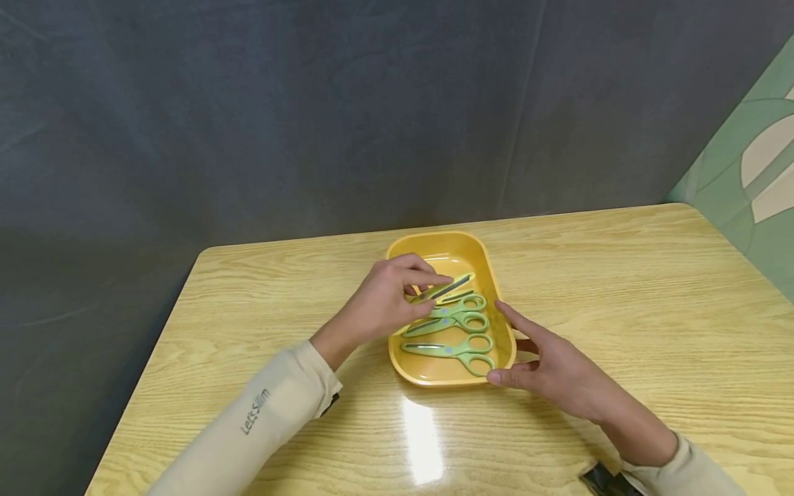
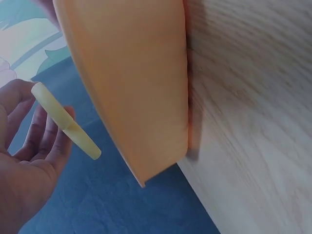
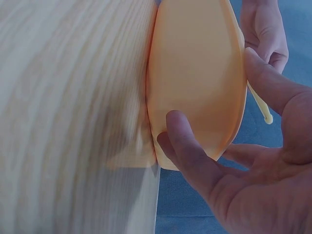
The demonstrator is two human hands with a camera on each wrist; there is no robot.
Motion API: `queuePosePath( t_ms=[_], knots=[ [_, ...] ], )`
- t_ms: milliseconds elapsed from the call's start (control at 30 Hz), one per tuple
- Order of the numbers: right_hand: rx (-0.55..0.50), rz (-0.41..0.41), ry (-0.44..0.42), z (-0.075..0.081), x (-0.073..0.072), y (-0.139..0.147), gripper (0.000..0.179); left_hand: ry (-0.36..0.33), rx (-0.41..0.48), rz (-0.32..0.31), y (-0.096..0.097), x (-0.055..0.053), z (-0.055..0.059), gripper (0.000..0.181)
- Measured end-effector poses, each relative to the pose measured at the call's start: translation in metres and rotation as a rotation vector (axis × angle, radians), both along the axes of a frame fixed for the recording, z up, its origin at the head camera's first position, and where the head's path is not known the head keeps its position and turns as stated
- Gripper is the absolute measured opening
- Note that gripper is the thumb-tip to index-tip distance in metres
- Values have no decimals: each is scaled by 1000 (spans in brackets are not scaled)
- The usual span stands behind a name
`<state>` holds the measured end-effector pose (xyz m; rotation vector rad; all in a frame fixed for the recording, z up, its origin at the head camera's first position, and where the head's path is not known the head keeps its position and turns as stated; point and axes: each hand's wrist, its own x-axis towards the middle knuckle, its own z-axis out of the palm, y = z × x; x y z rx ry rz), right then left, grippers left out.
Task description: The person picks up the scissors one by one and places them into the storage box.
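A yellow tray [image 1: 434,377] on the table holds green scissors [image 1: 433,349] and a yellow pair [image 1: 460,299], their handles mostly toward the right. Over the tray's left side my left hand [image 1: 392,293] pinches yellow scissors [image 1: 461,283], blades pointing right and away. In the left wrist view those yellow scissors [image 2: 63,121] appear edge-on, clear of the tray's outer wall [image 2: 131,83]. My right hand [image 1: 555,368] holds the tray's near right corner. In the right wrist view its thumb meets the rim, while bent fingers [image 3: 180,134] press the outer wall.
The tray stands on a wood-grain table [image 1: 298,289], whose far edge runs along a dark cloth wall [image 1: 310,124]. A green patterned panel [image 1: 744,158] rises at the right. A black strap [image 1: 604,479] sits by the right sleeve.
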<state>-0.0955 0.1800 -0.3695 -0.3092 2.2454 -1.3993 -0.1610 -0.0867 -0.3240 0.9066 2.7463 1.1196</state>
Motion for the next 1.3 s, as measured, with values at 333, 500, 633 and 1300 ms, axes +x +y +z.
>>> queuePosePath(
  t_ms=[333,500,633,1300],
  knots=[
    [1,-16,-26,0,-1,-1,108,-57,60,24,12,4,-7,38],
    [-2,-14,-29,1,0,0,107,-89,28,41,14,5,-12,37],
    [-9,-7,-28,0,0,1,107,-111,19,44,15,8,-15,37],
    [-25,4,9,0,0,1,107,-110,-124,24,22,12,-33,37]
  ],
)
